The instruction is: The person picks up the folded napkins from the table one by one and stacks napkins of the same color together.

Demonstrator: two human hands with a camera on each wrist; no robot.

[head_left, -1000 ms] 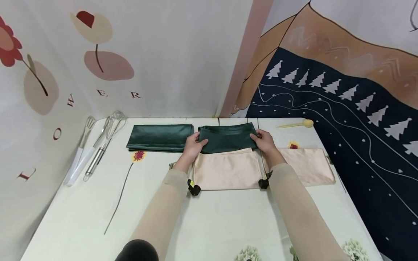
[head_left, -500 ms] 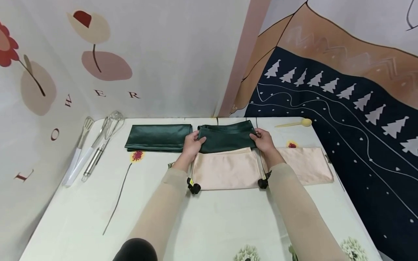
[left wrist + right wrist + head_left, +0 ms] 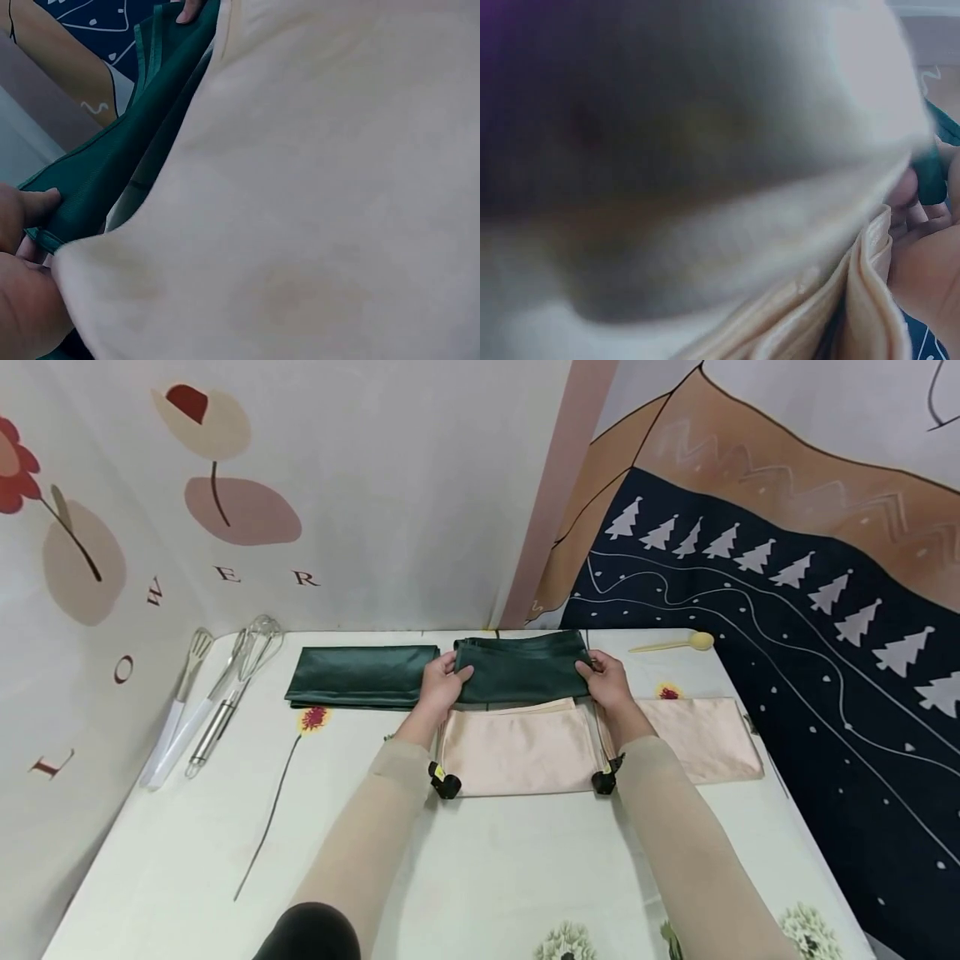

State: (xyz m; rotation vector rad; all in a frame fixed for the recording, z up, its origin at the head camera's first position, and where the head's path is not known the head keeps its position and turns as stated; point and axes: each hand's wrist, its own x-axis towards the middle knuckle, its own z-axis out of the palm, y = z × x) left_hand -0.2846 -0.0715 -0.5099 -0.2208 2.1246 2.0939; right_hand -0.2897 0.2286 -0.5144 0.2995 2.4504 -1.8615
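Where the table (image 3: 510, 860) runs up to its back edge, I see a dark green cloth (image 3: 522, 668) held at about the middle of that edge. The left hand (image 3: 441, 682) pinches one end, and the right hand (image 3: 606, 679) pinches the other. It seems raised off the tabletop, though a pale shape (image 3: 300, 165) blocks much of the left wrist view, so I can't be certain. Tight on that side, a folded green cloth (image 3: 356, 677) lies along the back edge, its end partly behind the left hand. Nearer me, a folded peach cloth (image 3: 517, 752) sits between the wrists, and a second peach cloth (image 3: 705, 739) extends from the right wrist almost to the right edge. A whisk (image 3: 219, 727) and two white-handled utensils (image 3: 182, 742) line the left edge; a yellow spoon (image 3: 701, 641) rests by the back right corner. My widest working room is the tabletop on the near side, between the sleeves (image 3: 363, 843).
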